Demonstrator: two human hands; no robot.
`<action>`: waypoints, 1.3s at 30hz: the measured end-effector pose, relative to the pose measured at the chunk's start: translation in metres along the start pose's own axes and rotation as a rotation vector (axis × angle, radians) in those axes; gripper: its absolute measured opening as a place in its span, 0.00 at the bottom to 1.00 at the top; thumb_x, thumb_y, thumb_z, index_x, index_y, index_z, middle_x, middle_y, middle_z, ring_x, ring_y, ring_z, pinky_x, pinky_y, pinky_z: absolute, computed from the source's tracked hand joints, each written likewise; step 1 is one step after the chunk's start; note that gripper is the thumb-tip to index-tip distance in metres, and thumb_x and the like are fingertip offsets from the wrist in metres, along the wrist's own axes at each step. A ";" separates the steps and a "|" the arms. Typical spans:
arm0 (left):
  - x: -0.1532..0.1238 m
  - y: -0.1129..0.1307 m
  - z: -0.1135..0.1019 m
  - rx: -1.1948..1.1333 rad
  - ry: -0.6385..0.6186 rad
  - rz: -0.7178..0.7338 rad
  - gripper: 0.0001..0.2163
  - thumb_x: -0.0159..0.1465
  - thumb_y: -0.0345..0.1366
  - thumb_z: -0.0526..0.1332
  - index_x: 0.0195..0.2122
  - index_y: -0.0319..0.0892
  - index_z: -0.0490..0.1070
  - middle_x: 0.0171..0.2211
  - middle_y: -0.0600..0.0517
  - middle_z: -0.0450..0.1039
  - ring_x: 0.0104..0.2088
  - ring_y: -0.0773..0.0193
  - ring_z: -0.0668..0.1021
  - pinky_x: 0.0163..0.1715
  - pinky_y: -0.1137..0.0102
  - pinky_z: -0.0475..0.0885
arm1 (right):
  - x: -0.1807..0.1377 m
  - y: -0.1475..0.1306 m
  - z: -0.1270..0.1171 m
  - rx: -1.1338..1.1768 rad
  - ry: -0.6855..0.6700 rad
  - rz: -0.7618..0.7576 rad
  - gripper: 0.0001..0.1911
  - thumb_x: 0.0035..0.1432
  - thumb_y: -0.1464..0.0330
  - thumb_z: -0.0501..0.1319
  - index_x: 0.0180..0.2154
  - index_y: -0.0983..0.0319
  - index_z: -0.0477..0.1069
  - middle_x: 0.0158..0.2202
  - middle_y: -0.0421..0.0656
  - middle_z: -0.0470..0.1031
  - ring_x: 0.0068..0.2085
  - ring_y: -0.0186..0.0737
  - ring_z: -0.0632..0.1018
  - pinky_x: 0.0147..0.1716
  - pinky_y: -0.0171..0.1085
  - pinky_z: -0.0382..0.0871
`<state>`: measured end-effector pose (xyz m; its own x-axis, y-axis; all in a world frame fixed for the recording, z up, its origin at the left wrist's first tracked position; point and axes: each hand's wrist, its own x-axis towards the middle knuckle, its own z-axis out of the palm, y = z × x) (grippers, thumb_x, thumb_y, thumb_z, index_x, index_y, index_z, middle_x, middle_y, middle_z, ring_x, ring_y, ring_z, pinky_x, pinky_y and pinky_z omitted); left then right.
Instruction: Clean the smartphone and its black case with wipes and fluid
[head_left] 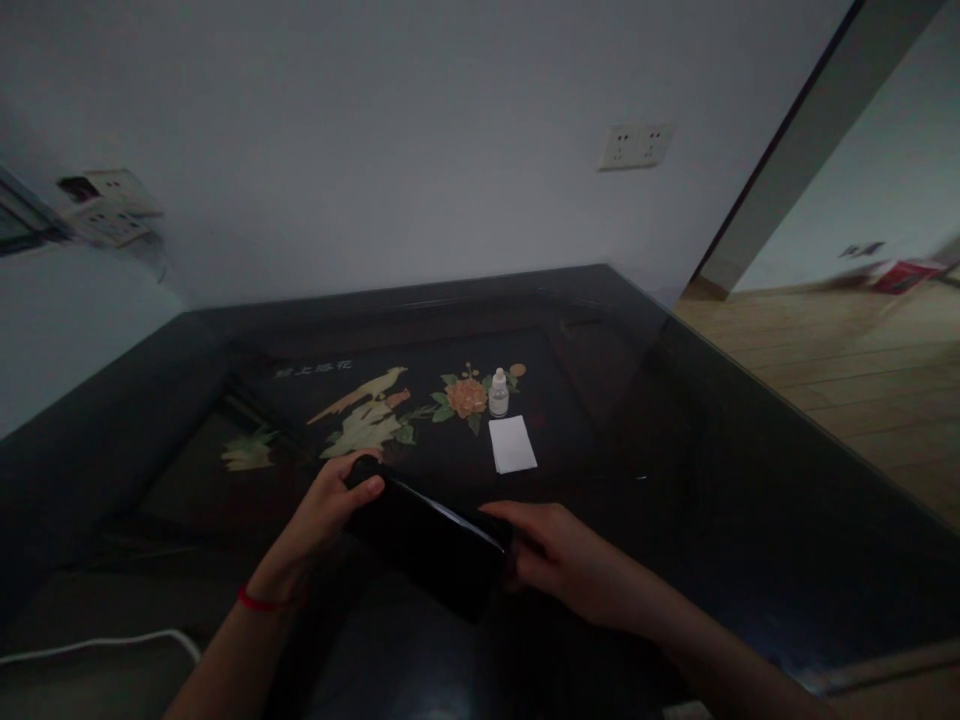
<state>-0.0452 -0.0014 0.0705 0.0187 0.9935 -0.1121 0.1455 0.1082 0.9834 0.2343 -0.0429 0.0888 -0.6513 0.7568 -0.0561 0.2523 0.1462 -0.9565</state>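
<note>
Between my two hands is a black, glossy oblong object [435, 545], tilted down to the right, with a bright reflection along its upper edge. Its exact kind is too dark to make out. My left hand [335, 497] grips its left end, thumb on top, where a rounded dark part sticks up. At the right end, my right hand [544, 545] holds it with the fingers partly hidden behind. Beyond them, a small clear bottle with a white cap [499, 395] stands upright. In front of the bottle lies a small stack of white paper or cloth [513, 445].
The dark glossy table [637, 420] has a bird-and-flower picture [375, 410] on its top. It stands against a pale wall with sockets [636, 147]. A white cable [112, 640] lies at lower left. Wooden floor [810, 360] shows on the right.
</note>
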 end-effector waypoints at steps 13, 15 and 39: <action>-0.006 0.002 0.047 -0.421 0.296 -0.164 0.22 0.44 0.48 0.71 0.33 0.41 0.67 0.26 0.57 0.74 0.25 0.66 0.76 0.26 0.72 0.72 | 0.015 0.028 -0.009 0.160 0.563 -0.025 0.09 0.57 0.64 0.57 0.40 0.60 0.70 0.40 0.44 0.69 0.40 0.39 0.73 0.33 0.36 0.74; -0.009 0.002 0.054 -0.460 0.324 -0.164 0.22 0.44 0.48 0.72 0.34 0.41 0.68 0.29 0.56 0.76 0.27 0.65 0.77 0.26 0.72 0.73 | 0.018 0.032 -0.006 0.211 0.568 -0.017 0.10 0.55 0.65 0.59 0.40 0.59 0.69 0.41 0.44 0.68 0.41 0.39 0.73 0.34 0.37 0.75; -0.044 0.004 0.073 -0.771 -0.530 -0.426 0.28 0.65 0.41 0.54 0.65 0.62 0.46 0.62 0.47 0.60 0.56 0.46 0.71 0.48 0.51 0.70 | 0.020 0.041 -0.022 0.319 0.589 0.058 0.17 0.53 0.60 0.64 0.43 0.60 0.68 0.41 0.43 0.70 0.45 0.41 0.72 0.43 0.41 0.68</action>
<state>0.0271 -0.0467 0.0692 0.5757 0.7445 -0.3382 -0.4287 0.6270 0.6505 0.2472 -0.0080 0.0547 -0.1213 0.9921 -0.0315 -0.0074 -0.0327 -0.9994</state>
